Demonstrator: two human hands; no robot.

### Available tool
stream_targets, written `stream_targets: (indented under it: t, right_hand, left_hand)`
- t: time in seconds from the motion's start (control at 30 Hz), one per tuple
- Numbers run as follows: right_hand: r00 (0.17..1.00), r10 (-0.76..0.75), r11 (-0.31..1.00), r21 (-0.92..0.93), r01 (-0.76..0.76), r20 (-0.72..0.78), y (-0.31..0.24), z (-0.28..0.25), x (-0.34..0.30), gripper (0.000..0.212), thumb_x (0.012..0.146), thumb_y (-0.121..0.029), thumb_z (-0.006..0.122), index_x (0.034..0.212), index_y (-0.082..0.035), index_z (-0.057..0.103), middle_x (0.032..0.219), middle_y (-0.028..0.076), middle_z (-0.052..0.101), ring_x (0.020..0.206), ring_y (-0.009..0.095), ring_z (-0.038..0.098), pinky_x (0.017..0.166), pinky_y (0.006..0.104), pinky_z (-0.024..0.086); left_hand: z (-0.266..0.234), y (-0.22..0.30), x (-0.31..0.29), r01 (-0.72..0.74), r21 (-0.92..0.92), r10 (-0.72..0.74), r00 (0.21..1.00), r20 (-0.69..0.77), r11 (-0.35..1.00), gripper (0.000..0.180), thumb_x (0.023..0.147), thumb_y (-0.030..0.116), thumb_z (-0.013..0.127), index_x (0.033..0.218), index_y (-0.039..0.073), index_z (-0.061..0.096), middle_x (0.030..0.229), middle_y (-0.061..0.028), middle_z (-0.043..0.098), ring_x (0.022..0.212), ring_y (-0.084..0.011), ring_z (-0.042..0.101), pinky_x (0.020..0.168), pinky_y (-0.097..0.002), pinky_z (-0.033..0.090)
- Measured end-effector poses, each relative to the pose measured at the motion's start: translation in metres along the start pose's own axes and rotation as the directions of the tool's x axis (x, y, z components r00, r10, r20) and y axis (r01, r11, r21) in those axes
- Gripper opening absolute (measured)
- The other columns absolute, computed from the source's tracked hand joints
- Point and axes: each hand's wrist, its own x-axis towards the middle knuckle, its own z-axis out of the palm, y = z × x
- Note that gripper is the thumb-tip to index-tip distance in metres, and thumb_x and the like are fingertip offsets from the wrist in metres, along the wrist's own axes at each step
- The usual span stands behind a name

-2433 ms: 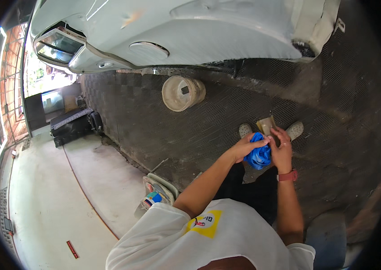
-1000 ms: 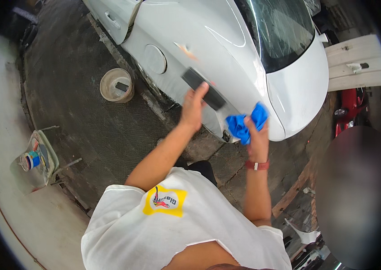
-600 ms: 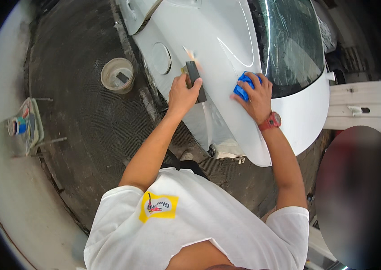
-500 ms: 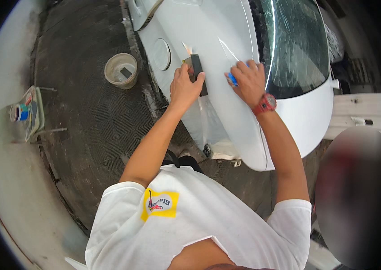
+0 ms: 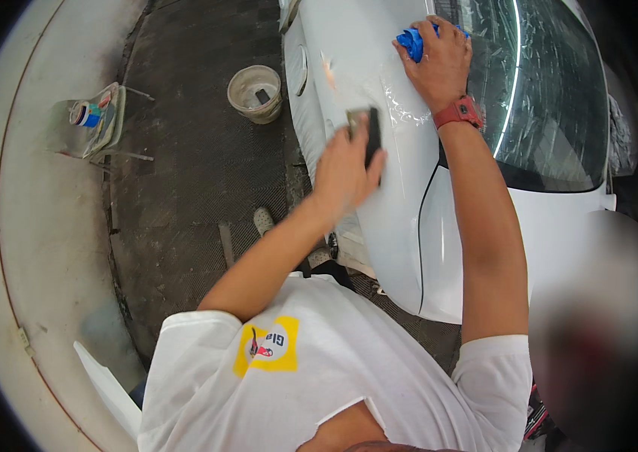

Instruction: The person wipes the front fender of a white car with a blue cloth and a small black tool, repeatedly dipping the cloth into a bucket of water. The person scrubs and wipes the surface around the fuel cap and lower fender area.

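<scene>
My left hand [image 5: 343, 172] is closed around a dark, narrow sanding block [image 5: 374, 140] and presses it to the white car body panel [image 5: 390, 218]. The hand is a little blurred. A bare orange-beige patch [image 5: 328, 71] shows in the paint just beyond the block. Farther off and to the right, my right hand [image 5: 443, 66] grips a crumpled blue cloth [image 5: 411, 44], resting by the edge of the car's window glass [image 5: 548, 98]. Its fingers partly cover the cloth. Wet streaks glisten on the panel between the hands.
On the dark floor left of the car stands a dirty bucket [image 5: 255, 92] with a small dark block in it. A chair [image 5: 112, 124] holding a tub [image 5: 85, 114] stands by the pale wall [image 5: 40, 226]. A blurred shape [image 5: 597, 301] fills the right side.
The whole view has shifted. My left hand has drawn the block toward me, away from the bare patch. My right hand has moved farther away with the cloth, and wet streaks now show.
</scene>
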Motion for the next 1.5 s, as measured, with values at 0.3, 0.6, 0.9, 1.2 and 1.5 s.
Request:
stream_targets:
  t: [0.3,0.6,0.9,1.2,1.5]
  right_hand:
    - [0.999,-0.020,0.999,0.031,0.021,-0.029,0.002,-0.002,-0.005,0.040,0.096,-0.047,0.085,0.125,-0.021,0.076,0.136,0.006,0.072,0.132,0.035,0.065,0.119,0.0607,0.043]
    - [0.999,-0.009,0.998,0.064,0.012,-0.049,0.007,0.002,-0.002,0.038,0.095,-0.044,0.084,0.126,-0.023,0.077,0.132,0.003,0.070,0.133,0.032,0.062,0.121,0.0655,0.040]
    - [1.000,-0.003,1.000,0.023,0.003,-0.013,0.001,-0.006,-0.001,0.037,0.096,-0.043,0.084,0.126,-0.022,0.076,0.133,0.004,0.071,0.132,0.033,0.064,0.119,0.0601,0.044]
    - [1.000,-0.021,0.998,0.057,0.022,-0.020,-0.003,-0.002,0.001,0.036,0.094,-0.040,0.085,0.124,-0.023,0.076,0.132,0.004,0.071,0.133,0.032,0.063,0.119,0.0605,0.043]
    - [1.000,-0.009,0.999,0.043,0.008,0.013,-0.004,-0.005,-0.003,0.035,0.095,-0.039,0.084,0.124,-0.022,0.077,0.132,0.004,0.071,0.132,0.032,0.063,0.118,0.0593,0.043]
  left_hand:
    - [-0.021,-0.039,0.095,0.255,-0.125,-0.258,0.966,-0.006,0.959,0.068,0.103,0.040,0.073,0.153,-0.006,0.064,0.136,-0.0311,0.075,0.127,-0.0475,0.073,0.108,-0.0539,0.058]
    - [0.015,-0.020,0.020,0.058,-0.060,-0.069,0.980,-0.189,0.997,0.067,0.103,0.037,0.072,0.154,-0.005,0.062,0.131,-0.0337,0.074,0.122,-0.0481,0.074,0.106,-0.0547,0.058]
    - [0.017,-0.015,0.005,0.041,0.008,-0.039,0.989,-0.142,0.999,0.071,0.102,0.042,0.076,0.155,-0.005,0.064,0.134,-0.0313,0.075,0.128,-0.0432,0.074,0.107,-0.0519,0.058]
    - [-0.005,-0.058,0.102,0.313,-0.131,-0.323,0.944,-0.068,0.941,0.067,0.102,0.041,0.075,0.152,-0.002,0.066,0.124,-0.0293,0.079,0.115,-0.0424,0.079,0.105,-0.0477,0.059]
    - [-0.031,-0.055,0.127,0.363,-0.266,-0.365,0.930,0.043,0.893,0.069,0.100,0.039,0.079,0.155,-0.002,0.065,0.132,-0.0293,0.075,0.124,-0.0432,0.075,0.109,-0.0491,0.057]
